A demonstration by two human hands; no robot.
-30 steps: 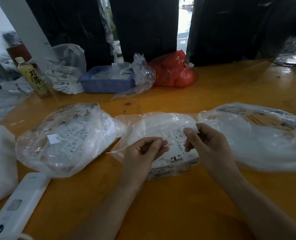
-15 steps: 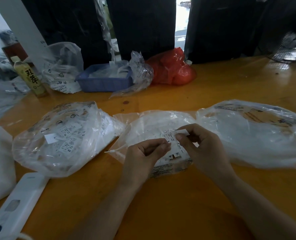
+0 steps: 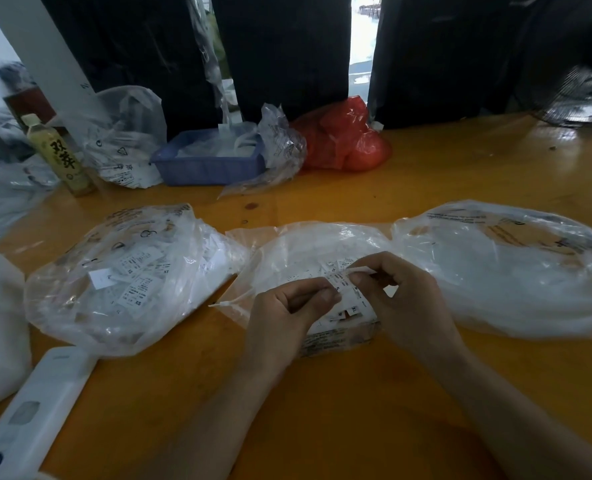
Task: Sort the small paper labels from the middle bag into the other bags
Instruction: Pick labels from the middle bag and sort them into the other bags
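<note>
Small paper label (image 3: 357, 270) pinched in right hand (image 3: 402, 306), lifted just above the middle bag (image 3: 308, 251), probably to read its size. Left hand (image 3: 287, 310) curled, thumb against fingertips, looks to be nipping a label too, can't tell for sure. 3 clear bags in a row: left bag (image 3: 128, 278) showing XS labels, right bag (image 3: 509, 268) beside. 2 hands busy.

both hands (image 3: 350, 306) over middle bag (image 3: 308, 251), right hand (image 3: 402, 299) pinching label (image 3: 358, 270)
</note>
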